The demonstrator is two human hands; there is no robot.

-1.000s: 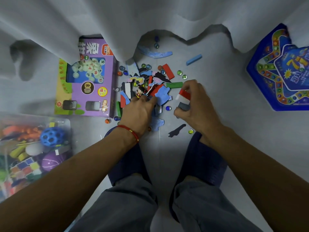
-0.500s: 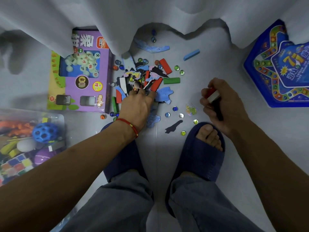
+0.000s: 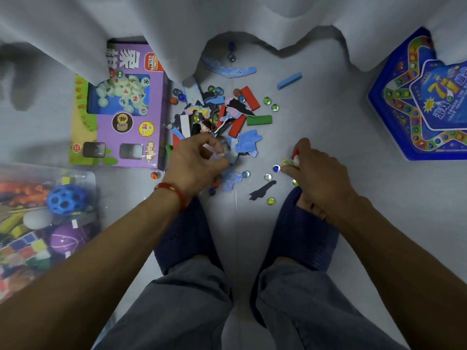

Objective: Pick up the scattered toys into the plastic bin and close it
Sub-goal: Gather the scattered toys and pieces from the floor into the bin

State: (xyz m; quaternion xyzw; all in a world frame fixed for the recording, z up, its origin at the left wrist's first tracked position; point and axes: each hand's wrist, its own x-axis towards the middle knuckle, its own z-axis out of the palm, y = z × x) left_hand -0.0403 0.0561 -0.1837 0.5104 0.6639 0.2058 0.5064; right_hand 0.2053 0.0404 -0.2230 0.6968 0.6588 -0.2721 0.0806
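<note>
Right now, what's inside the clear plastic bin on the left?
Inside the plastic bin: a blue holed ball, a purple egg, a white egg, orange pieces and colourful cubes. Anything under them is covered, and the frame cuts off its left side.

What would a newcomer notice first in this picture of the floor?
First, the pile of scattered toys in the middle of the floor, with both hands in it: the left hand and the right hand. Then the purple game box at left and the blue star-shaped board at right.
</note>
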